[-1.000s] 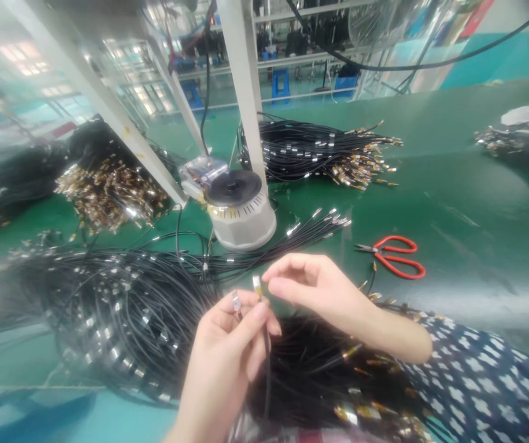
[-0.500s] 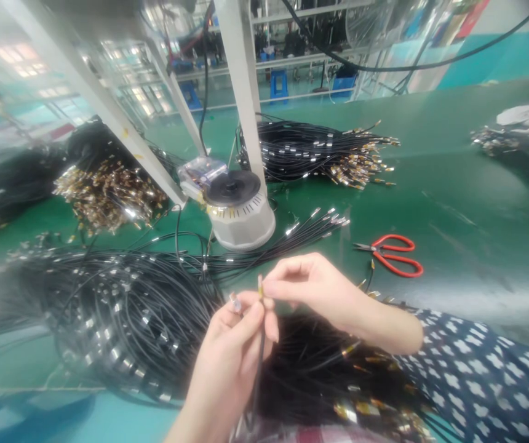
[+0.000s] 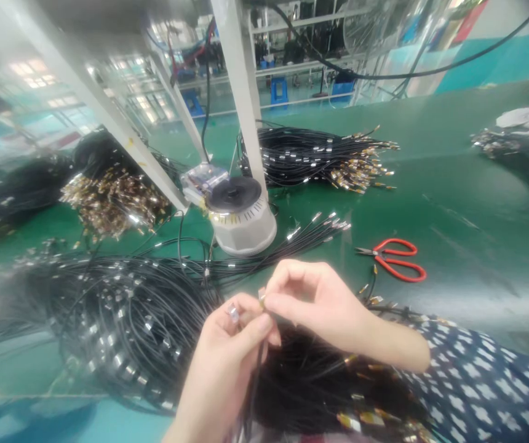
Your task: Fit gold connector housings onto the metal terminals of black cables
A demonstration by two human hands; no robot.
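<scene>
My left hand [image 3: 234,344] is closed around a black cable [image 3: 256,384], near its end, in the lower middle of the head view. A small silvery-white piece [image 3: 233,312] sits at the left index finger; I cannot tell whether it is a ring or a label. My right hand [image 3: 315,301] pinches the small yellowish and silver tip [image 3: 262,296] of the same cable between thumb and index finger. Both hands meet there, and their fingers partly hide the tip. Below the hands lies a dark heap of cables [image 3: 310,375] with brass-coloured ends.
Red-handled scissors [image 3: 398,258] lie right of my hands on the green table [image 3: 453,203]. Beyond my hands stands a grey-white round device [image 3: 246,231] with a black top, beside a white post [image 3: 243,92]. Cable bundles [image 3: 301,154] lie behind it, with a large coil [image 3: 126,320] at left.
My right fingers have closed over the cable tip, which now shows less between the hands. The left thumb has shifted slightly right and down. The whole view has moved slightly.
</scene>
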